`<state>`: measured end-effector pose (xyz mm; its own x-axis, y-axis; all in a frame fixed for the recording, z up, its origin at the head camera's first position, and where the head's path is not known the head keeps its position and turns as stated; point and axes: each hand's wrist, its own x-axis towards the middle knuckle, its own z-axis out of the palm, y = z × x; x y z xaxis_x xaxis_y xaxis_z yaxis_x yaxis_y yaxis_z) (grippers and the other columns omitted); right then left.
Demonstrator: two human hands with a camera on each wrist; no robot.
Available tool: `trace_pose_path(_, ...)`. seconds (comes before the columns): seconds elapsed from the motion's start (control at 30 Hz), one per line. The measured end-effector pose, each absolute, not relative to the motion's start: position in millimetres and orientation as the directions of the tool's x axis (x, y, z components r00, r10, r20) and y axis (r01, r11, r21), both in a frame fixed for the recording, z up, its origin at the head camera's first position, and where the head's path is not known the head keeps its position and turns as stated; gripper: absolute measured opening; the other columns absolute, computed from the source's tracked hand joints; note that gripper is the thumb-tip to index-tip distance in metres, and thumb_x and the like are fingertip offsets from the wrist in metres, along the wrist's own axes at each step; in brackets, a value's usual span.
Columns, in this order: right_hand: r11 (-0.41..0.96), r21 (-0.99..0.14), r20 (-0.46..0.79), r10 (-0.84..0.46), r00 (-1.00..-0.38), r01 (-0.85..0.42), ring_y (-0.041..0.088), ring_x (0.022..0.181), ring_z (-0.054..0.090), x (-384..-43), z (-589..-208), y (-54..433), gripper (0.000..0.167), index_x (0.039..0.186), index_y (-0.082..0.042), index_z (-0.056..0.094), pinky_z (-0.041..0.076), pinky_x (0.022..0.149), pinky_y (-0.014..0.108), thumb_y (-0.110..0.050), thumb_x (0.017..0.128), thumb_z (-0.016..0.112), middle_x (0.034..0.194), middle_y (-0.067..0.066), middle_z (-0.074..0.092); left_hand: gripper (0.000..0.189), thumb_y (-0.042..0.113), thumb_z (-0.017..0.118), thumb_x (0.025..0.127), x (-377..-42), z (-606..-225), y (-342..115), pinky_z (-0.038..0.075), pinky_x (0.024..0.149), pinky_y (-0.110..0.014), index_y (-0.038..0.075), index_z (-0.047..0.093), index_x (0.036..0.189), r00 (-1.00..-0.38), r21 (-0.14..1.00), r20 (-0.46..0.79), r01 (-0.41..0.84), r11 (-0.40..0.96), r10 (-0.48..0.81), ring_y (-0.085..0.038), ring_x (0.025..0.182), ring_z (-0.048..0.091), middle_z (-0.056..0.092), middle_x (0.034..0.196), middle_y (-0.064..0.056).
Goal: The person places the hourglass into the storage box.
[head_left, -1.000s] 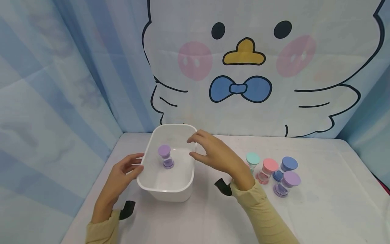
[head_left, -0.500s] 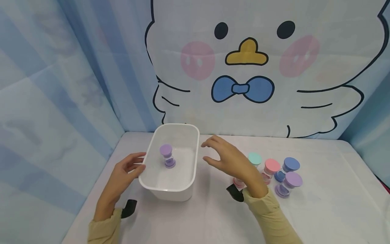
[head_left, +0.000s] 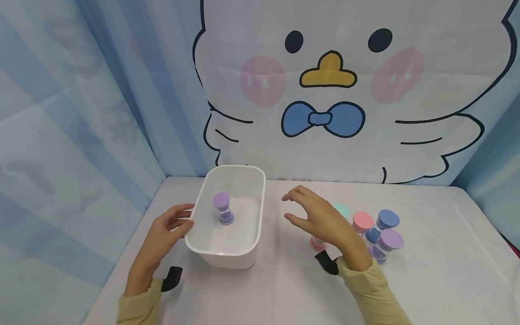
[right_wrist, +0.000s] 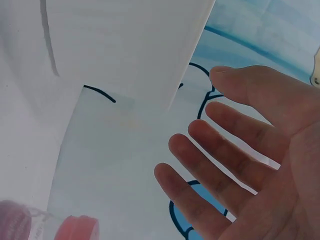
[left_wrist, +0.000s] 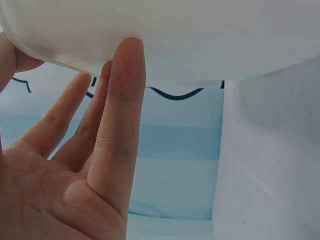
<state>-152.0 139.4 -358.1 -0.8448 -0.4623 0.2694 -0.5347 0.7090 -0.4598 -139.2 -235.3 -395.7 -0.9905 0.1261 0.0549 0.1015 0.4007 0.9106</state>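
A white plastic bin (head_left: 227, 259) stands left of centre in the head view, with a purple-capped sand timer (head_left: 223, 208) upright inside. My left hand (head_left: 160, 237) is at the bin's left side, its nearly straight fingers touching the outer wall, as the left wrist view shows from below. My right hand (head_left: 321, 216) is in the air between the bin and the other timers, fingers apart and holding nothing. Behind and beside it stand a mint-capped timer (head_left: 342, 210), a pink-capped timer (head_left: 363, 220), a blue-capped timer (head_left: 387, 219) and a purple-capped timer (head_left: 391, 240).
A pink timer base (head_left: 318, 244) shows under my right hand, the rest of it hidden. The white-covered table (head_left: 447, 271) meets a printed cloth backdrop (head_left: 325, 158) at its far edge, and blue striped cloth (head_left: 81, 158) hangs along the left side.
My right hand has moved from the bin's right rim away to the right, towards the group of timers. The left hand has stayed at the bin, and the timer inside has not moved.
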Motion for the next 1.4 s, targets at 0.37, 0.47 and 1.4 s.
trace_pose_path(0.37, 0.735, -0.447, 0.260, -0.438, -0.861, -0.509, 0.019, 0.113, 0.060, -144.0, -361.4, 158.4, 0.037, 0.122, -0.010, 0.063, 0.053, 0.095, 0.041, -0.022, 0.090, 0.074, 0.122, 0.002, 0.061, 0.047, 0.024, 0.066, 0.097, -138.3, -396.3, -234.7, 0.056, 0.079, -0.024, 0.009, 0.053, 0.140, -0.991, 0.905, 0.059, 0.106, 0.411, 0.123, -0.004, 0.103, 0.062, 0.060, 0.130, -0.018)
trace_pose_path(0.47, 0.745, -0.451, 0.250, -0.423, -0.871, -0.491, 0.020, 0.113, 0.060, -142.0, -362.2, 163.9, 0.038, 0.123, -0.010, 0.062, 0.053, 0.095, 0.042, -0.023, 0.089, 0.075, 0.122, 0.001, 0.061, 0.047, 0.023, 0.066, 0.097, -138.9, -396.0, -234.6, 0.056, 0.079, -0.024, 0.009, 0.053, 0.140, -0.991, 0.906, 0.060, 0.106, 0.410, 0.123, -0.005, 0.103, 0.063, 0.060, 0.131, -0.017)
trace_pose_path(1.4, 0.778, -0.457, 0.218, -0.372, -0.902, -0.431, 0.015, 0.096, 0.061, -128.3, -378.1, 191.6, 0.038, 0.118, -0.009, 0.064, 0.056, 0.080, 0.034, -0.018, 0.084, 0.079, 0.112, -0.001, 0.062, 0.050, 0.030, 0.066, 0.097, -141.9, -399.5, -235.4, 0.055, 0.080, -0.023, 0.011, 0.052, 0.141, -0.992, 0.893, 0.052, 0.099, 0.439, 0.116, -0.033, 0.115, 0.061, 0.060, 0.132, -0.017)
